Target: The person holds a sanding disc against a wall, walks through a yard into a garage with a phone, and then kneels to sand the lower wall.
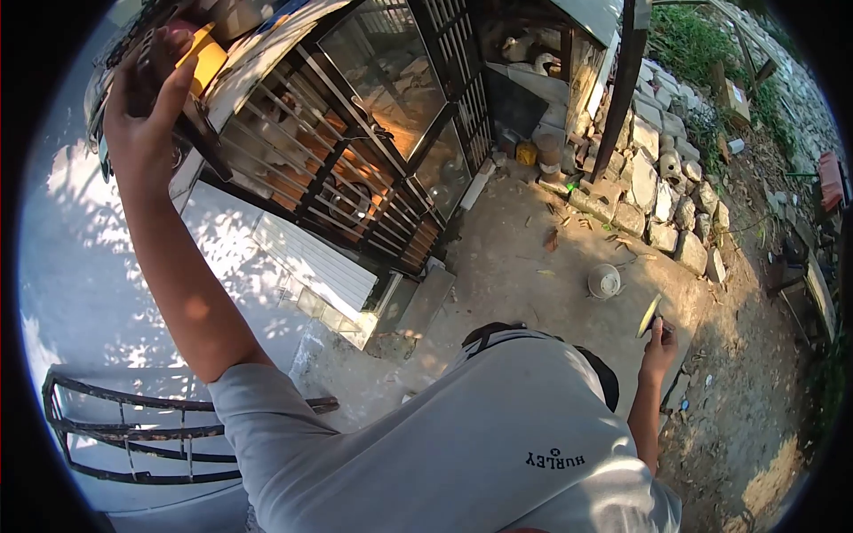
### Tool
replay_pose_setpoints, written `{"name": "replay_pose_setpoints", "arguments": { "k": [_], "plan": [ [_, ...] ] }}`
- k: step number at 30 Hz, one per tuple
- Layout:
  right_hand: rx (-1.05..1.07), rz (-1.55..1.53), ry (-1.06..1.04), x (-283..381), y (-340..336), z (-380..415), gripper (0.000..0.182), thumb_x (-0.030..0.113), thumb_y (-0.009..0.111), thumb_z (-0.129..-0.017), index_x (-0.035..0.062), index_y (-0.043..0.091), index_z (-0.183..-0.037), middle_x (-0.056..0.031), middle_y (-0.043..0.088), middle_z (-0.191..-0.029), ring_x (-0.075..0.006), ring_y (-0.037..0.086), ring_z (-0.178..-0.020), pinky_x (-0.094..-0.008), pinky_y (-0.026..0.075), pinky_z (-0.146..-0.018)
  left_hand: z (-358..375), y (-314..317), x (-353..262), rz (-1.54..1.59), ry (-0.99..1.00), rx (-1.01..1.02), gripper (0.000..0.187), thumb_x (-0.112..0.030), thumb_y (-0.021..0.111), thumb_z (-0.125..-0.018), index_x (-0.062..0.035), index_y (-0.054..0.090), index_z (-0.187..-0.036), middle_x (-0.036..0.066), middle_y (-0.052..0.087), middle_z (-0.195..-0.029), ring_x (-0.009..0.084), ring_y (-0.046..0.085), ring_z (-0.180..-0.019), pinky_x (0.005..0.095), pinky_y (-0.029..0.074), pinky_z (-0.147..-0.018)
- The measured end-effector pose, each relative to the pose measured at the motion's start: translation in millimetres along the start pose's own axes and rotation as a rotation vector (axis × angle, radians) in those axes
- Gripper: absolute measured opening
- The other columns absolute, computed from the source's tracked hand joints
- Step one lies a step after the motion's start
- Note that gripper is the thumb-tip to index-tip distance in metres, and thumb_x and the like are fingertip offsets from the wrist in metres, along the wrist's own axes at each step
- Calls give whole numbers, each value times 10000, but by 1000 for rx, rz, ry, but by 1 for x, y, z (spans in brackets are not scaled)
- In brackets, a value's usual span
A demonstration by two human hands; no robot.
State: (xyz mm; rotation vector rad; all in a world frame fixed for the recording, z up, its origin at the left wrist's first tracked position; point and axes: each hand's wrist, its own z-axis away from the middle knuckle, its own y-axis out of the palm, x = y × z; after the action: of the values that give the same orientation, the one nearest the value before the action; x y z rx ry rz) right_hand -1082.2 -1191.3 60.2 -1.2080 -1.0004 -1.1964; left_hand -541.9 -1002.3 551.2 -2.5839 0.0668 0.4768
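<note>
Raised high at the upper left, my left hand (147,111) reaches to the top of a barred cage (329,169). Its thumb and fingers curl around something dark in shadow that I cannot make out. Beside the thumb is a yellow plastic-looking thing (209,62), and a pinkish-red one (182,31) lies just behind. Low on the right, my right hand (659,346) is closed around a slim, pointed yellow-green thing (650,314), blade- or leaf-like, which sticks up from the fingers. Its lower end is hidden in the grip.
A white bucket (604,281) stands on the concrete ground ahead. Stacked stone blocks (653,191) line the right, near a dark post (619,98). A metal rack (133,433) is at the lower left against the pale wall. A yellow container (526,154) sits beside the cage door.
</note>
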Motion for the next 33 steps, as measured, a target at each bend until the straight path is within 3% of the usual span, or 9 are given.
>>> {"name": "replay_pose_setpoints", "arguments": {
  "k": [6, 10, 14, 20, 22, 26, 28, 30, 33],
  "plan": [
    [-188, -71, 41, 11, -10, 40, 178, 162, 708, -919, 16, 633, -988, 60, 551, -724, -24, 425, -635, -203, 336, -577, 92, 157, -17, 952, -166, 382, 843, -345, 683, -852, 72, 288, -1469, 263, 553, -1222, 382, 583, -1140, 475, 469, -1028],
    [-392, -4, 179, 20, -68, 84, 270, 236, 744, -899, 12, 622, -986, 75, 463, -633, -34, 377, -570, -237, 304, -514, 178, 320, -41, 1404, -957, 520, 704, -450, 639, -899, -58, 409, -1437, 179, 575, -1209, 354, 562, -1179, 532, 424, -1059],
    [-699, -64, 162, -27, -135, 124, 254, 227, 743, -899, 16, 625, -977, 79, 457, -646, -27, 371, -575, -229, 302, -519, 257, 409, -129, 1444, -1414, 836, 479, -460, 661, -894, -110, 515, -1186, 107, 612, -1155, 330, 585, -1147, 607, 455, -991],
    [-1049, -97, 284, -86, -222, 186, 240, 227, 739, -901, 19, 632, -956, 93, 471, -688, -16, 405, -621, -207, 321, -552, 331, 480, -300, 1187, -2024, 1037, 732, -509, 746, -793, -13, 486, -1264, 161, 571, -1163, 343, 578, -1106, 504, 483, -1004],
    [-1108, -115, 389, -88, -257, 196, 198, 228, 703, -932, 44, 636, -903, 64, 541, -735, -37, 440, -659, -225, 358, -603, 348, 488, -346, 1261, -1798, 1290, 710, -527, 718, -804, -3, 507, -1233, 165, 576, -1162, 338, 581, -1085, 498, 493, -998],
    [-1264, -101, 422, -78, -336, 193, 225, 268, 691, -940, 60, 633, -879, 79, 519, -708, -27, 405, -600, -224, 308, -537, 376, 517, -413, 1496, -1872, 1905, 681, -591, 586, -855, -24, 529, -1226, 203, 625, -1077, 388, 564, -1167, 584, 402, -1068],
    [-1300, -68, 422, -79, -381, 191, 215, 266, 683, -946, 64, 635, -890, 80, 517, -706, -23, 408, -599, -222, 307, -535, 377, 526, -455, 1540, -1456, 2174, 695, -587, 606, -839, -35, 501, -1248, 223, 609, -1135, 396, 532, -1226, 601, 384, -1082],
    [-1308, -46, 453, -83, -418, 188, 207, 264, 675, -952, 68, 636, -902, 82, 515, -704, -20, 412, -598, -219, 306, -532, 389, 563, -480, 1566, -1488, 2255, 737, -544, 695, -793, -31, 473, -1273, 236, 585, -1204, 398, 512, -1261, 577, 380, -1097],
    [-1334, -115, 400, -94, -470, 174, 165, 236, 653, -970, 72, 649, -954, 77, 569, -761, -10, 429, -623, -208, 302, -544, 379, 613, -523, 1718, -1062, 2493, 859, -433, 847, -675, 9, 446, -1293, 250, 543, -1298, 379, 516, -1269, 492, 409, -1096]
  ]
}}
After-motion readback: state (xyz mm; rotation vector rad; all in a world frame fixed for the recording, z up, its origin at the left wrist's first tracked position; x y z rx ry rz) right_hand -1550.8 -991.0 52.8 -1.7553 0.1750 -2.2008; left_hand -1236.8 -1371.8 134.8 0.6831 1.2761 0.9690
